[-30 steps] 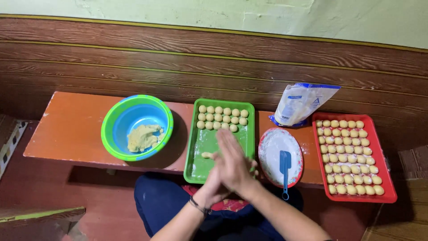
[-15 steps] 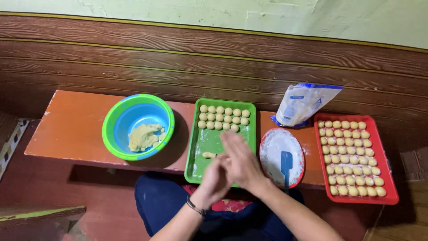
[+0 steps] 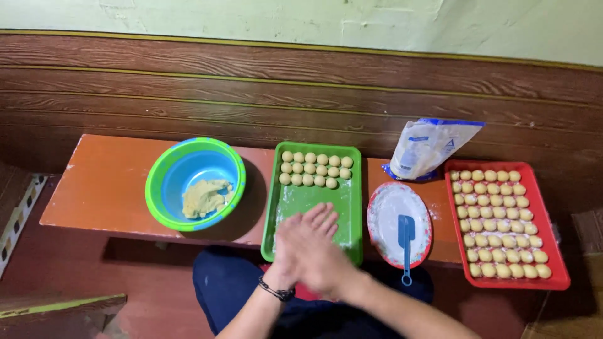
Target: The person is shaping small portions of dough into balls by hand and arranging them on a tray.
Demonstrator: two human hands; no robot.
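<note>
Over the near edge of the green tray (image 3: 311, 201), both hands press flat together, palm to palm. Right hand (image 3: 320, 251) lies on top, fingers (image 3: 323, 216) straight and slightly spread; left hand (image 3: 286, 248) sits under it, mostly hidden, dark bead bracelet (image 3: 276, 292) on the wrist. Whether anything sits between the palms, cannot tell.

Green tray: rectangular plastic, raised rim, floor dusted with white flour. Three neat rows of small round pale dough balls (image 3: 316, 169) at its far end, touching each other, well apart from the hands.

Left of it, a round bowl (image 3: 188, 166), green outside, blue inside, smooth plastic. Lump of soft yellowish dough (image 3: 204, 196) in the bottom, rough and uneven.

Right of the tray, an oval plate (image 3: 386, 210), patterned rim, coated white with flour. Blue scraper (image 3: 406, 242) lies on it, flat blade on the plate, thin handle sticking over the near rim.

Behind the plate, a soft plastic bag (image 3: 430, 147), white and blue, creased, leaning, its foot just beside the red tray (image 3: 556, 245). That one is rectangular too, packed full with rows of the same pale balls (image 3: 499, 223), smooth and evenly sized.

All of it sits on a low orange-brown table (image 3: 100, 188), painted, matte, worn. Dark wood panelling (image 3: 251, 81) behind, horizontal planks with visible grain. Dark blue trousers (image 3: 220, 282) below the hands.
</note>
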